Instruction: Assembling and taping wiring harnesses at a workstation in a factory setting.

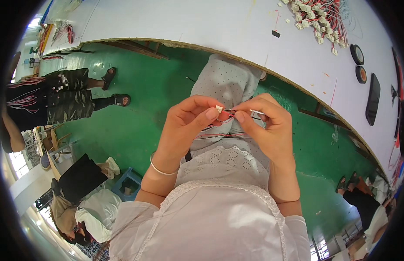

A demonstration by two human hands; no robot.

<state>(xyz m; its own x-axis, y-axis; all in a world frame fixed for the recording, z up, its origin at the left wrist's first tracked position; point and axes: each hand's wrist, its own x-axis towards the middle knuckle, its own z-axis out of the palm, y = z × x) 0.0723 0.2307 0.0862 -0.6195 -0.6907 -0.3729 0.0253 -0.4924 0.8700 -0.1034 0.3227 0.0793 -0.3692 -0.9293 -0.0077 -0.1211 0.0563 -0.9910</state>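
Note:
Above my lap, my left hand (191, 117) pinches a small white plug connector (219, 109) between thumb and forefinger. Close by on its right, my right hand (267, 124) is closed on thin wires, among them a white-tipped one (257, 112) poking out past the fingers. Between the two hands run red, black and white wires (228, 114), and their loose lengths (210, 135) hang across my lap. How the wire ends meet the connector is too small to make out.
A white table (210, 21) curves ahead of me, bearing a pile of wired white connectors (317, 19), tape rolls (357, 55) and a dark phone-like slab (373, 100). A person in camouflage shorts (69, 108) holding wires stands left; a blue stool (127, 185) is behind.

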